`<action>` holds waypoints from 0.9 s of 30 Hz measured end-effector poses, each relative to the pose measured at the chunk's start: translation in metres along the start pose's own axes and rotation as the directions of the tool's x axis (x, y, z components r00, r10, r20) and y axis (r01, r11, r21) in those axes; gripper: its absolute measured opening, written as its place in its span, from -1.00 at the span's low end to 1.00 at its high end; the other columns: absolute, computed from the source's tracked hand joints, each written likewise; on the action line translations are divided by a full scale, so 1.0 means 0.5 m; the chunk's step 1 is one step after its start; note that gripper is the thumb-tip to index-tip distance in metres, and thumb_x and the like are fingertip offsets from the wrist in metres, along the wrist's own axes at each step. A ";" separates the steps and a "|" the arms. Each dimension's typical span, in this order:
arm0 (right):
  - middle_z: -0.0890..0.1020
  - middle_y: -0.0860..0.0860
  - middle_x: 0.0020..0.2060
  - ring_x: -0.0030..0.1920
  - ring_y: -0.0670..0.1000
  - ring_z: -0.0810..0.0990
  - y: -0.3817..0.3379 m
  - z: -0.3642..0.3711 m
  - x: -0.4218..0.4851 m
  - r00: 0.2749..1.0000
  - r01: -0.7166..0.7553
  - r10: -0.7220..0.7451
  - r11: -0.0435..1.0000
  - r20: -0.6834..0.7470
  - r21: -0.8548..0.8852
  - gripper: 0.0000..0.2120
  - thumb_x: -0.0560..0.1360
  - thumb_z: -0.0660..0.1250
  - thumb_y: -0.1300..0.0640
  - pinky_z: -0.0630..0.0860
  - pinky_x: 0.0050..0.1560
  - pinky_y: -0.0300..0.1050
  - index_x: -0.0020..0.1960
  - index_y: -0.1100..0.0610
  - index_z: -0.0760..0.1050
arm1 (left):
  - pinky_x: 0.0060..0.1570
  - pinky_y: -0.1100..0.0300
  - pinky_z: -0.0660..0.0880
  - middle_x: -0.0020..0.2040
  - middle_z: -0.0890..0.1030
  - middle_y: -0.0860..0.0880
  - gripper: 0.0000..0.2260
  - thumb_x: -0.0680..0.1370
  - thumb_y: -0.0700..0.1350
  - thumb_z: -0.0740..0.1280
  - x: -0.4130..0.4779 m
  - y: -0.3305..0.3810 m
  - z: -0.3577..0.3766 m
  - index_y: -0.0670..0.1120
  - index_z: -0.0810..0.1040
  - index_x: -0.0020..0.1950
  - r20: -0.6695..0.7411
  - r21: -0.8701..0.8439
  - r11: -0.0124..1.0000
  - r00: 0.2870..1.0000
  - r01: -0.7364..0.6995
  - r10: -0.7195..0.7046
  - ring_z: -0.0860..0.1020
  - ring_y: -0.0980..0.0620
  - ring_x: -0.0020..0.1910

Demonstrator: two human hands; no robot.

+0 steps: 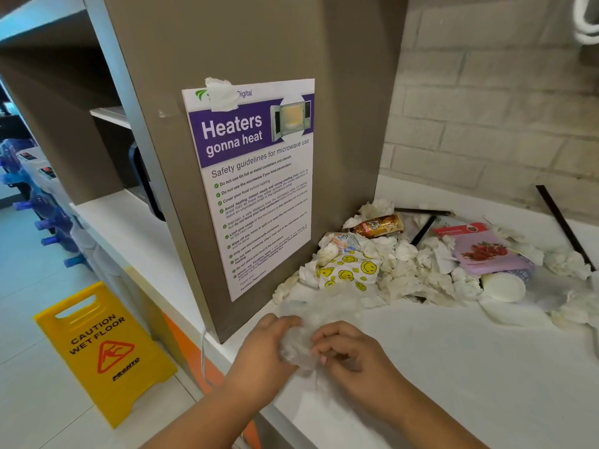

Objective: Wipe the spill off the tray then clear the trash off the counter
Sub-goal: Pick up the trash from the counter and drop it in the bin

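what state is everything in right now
left hand, gripping the clear plastic
right hand, pinching the clear plastic
clear plastic, crumpled
can, lying on its side
cup, lying on its side
tissues, crumpled, piled on the counter
smiley wrapper, crumpled
wet floor sign, standing upright

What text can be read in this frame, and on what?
"Heaters gonna heat": poster on the panel.
"Safety guidelines for microwave use": same poster.
"Digital": poster's top edge, beside tape.
"CAUTION WET FLOOR": yellow floor sign.
"PRONTO": same sign.
Too small or blurred: poster's bullet list, brown can, pink packet.
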State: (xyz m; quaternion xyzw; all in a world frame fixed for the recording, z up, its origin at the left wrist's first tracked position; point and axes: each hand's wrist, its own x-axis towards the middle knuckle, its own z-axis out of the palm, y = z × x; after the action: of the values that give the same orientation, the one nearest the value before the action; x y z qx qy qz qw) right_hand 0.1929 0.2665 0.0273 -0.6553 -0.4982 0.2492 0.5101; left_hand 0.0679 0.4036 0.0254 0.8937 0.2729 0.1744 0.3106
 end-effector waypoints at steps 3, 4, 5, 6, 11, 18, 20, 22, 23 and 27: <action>0.58 -0.15 -0.03 -0.03 -0.07 0.59 0.008 -0.018 0.000 0.989 0.038 -0.042 0.999 -0.141 -0.032 -0.67 0.41 0.28 0.35 0.46 -0.05 -0.31 -0.14 -0.06 0.65 | -0.17 0.55 0.29 -0.12 0.38 0.20 -0.60 0.24 -0.05 0.49 -0.006 -0.008 -0.012 0.04 0.55 0.06 -0.045 0.006 0.999 0.998 0.050 -0.050 0.43 0.21 -0.16; 0.58 -0.13 -0.04 -0.07 -0.06 0.59 0.011 -0.025 0.002 0.976 0.056 -0.066 0.997 -0.205 -0.052 -0.65 0.40 0.28 0.35 0.45 -0.09 -0.32 -0.12 -0.07 0.65 | -0.18 0.55 0.30 -0.12 0.39 0.19 -0.62 0.19 -0.02 0.47 -0.009 -0.011 -0.016 0.06 0.53 -0.02 -0.058 -0.029 0.997 0.995 0.076 -0.077 0.41 0.25 -0.16; 0.57 -0.12 -0.04 -0.13 -0.05 0.58 0.015 -0.033 0.004 0.960 0.063 -0.081 0.995 -0.269 -0.075 -0.63 0.40 0.28 0.36 0.45 -0.12 -0.33 -0.10 -0.10 0.64 | -0.18 0.54 0.30 -0.13 0.41 0.17 -0.66 0.14 0.03 0.44 -0.013 -0.009 -0.021 0.10 0.49 -0.12 -0.076 -0.081 0.991 0.991 0.106 -0.112 0.41 0.27 -0.15; 0.57 -0.13 -0.03 -0.18 -0.05 0.56 0.018 -0.039 0.008 0.940 0.055 -0.085 0.994 -0.330 -0.100 -0.61 0.40 0.30 0.37 0.44 -0.15 -0.33 -0.09 -0.12 0.63 | -0.18 0.53 0.31 -0.14 0.43 0.14 -0.68 0.11 0.10 0.40 -0.015 -0.004 -0.025 0.14 0.44 -0.19 -0.120 -0.128 0.985 0.984 0.118 -0.133 0.42 0.26 -0.16; 0.52 -0.20 0.01 -0.08 -0.12 0.53 0.029 -0.061 0.033 0.896 -0.071 -0.021 0.979 -0.444 -0.189 -0.61 0.42 0.34 0.39 0.41 -0.14 -0.41 -0.03 -0.10 0.58 | -0.20 0.42 0.35 -0.13 0.46 0.03 -0.74 0.17 0.23 0.30 -0.015 -0.016 -0.031 0.11 0.45 -0.30 -0.220 -0.332 0.912 0.920 0.242 -0.325 0.48 0.15 -0.17; 0.30 -0.16 0.35 0.38 -0.09 0.24 0.023 -0.027 0.043 0.994 -0.111 0.091 0.885 -0.068 -0.451 -0.42 0.45 0.34 0.17 0.16 0.39 -0.29 0.43 -0.03 0.26 | -0.12 0.15 0.52 -0.20 0.59 -0.01 -0.85 0.52 -0.23 0.31 -0.018 -0.014 -0.032 0.04 0.49 -0.13 -0.143 -0.477 0.809 0.878 0.344 -0.457 0.54 0.03 -0.21; 0.24 -0.19 0.38 0.42 -0.14 0.12 0.012 -0.014 0.041 0.992 -0.108 0.129 0.869 0.009 -0.483 -0.36 0.47 0.31 0.11 0.08 0.39 -0.31 0.48 -0.11 0.14 | -0.06 -0.01 0.55 -0.17 0.62 -0.08 -0.90 0.52 -0.19 0.28 -0.017 -0.019 -0.029 0.02 0.51 -0.10 -0.083 -0.529 0.763 0.872 0.372 -0.483 0.60 -0.02 -0.18; 0.29 -0.19 0.34 0.39 -0.16 0.15 -0.002 -0.001 0.041 0.991 -0.096 0.126 0.894 0.039 -0.438 -0.35 0.45 0.33 0.05 0.18 0.38 -0.20 0.45 -0.21 0.13 | -0.06 -0.06 0.56 -0.16 0.62 -0.22 -0.85 0.47 -0.08 0.26 -0.013 -0.014 -0.032 -0.11 0.56 -0.07 0.060 -0.585 0.706 0.889 0.399 -0.453 0.63 -0.12 -0.14; 0.34 -0.21 0.28 0.35 -0.18 0.21 -0.008 0.006 0.041 0.993 -0.085 0.108 0.919 0.040 -0.385 -0.36 0.43 0.35 0.02 0.24 0.32 -0.23 0.40 -0.27 0.15 | -0.09 -0.04 0.54 -0.16 0.60 -0.28 -0.79 0.43 -0.07 0.25 -0.012 -0.008 -0.033 -0.18 0.57 -0.07 0.114 -0.604 0.683 0.892 0.411 -0.437 0.61 -0.15 -0.15; 0.41 -0.30 0.20 0.10 -0.26 0.43 -0.018 0.028 0.040 0.999 -0.037 0.032 0.986 -0.030 -0.165 -0.34 0.36 0.42 0.03 0.34 0.02 -0.42 0.33 -0.31 0.21 | -0.13 0.02 0.53 -0.09 0.61 -0.19 -0.76 0.44 -0.13 0.28 -0.013 0.009 -0.026 -0.20 0.51 0.06 0.106 -0.637 0.689 0.924 0.347 -0.367 0.60 -0.15 -0.08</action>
State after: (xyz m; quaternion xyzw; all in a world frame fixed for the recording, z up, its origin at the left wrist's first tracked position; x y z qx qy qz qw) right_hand 0.1851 0.2905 0.0344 -0.7073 -0.4988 0.2067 0.4563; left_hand 0.0582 0.4025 0.0371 0.6588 0.3691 0.2069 0.6220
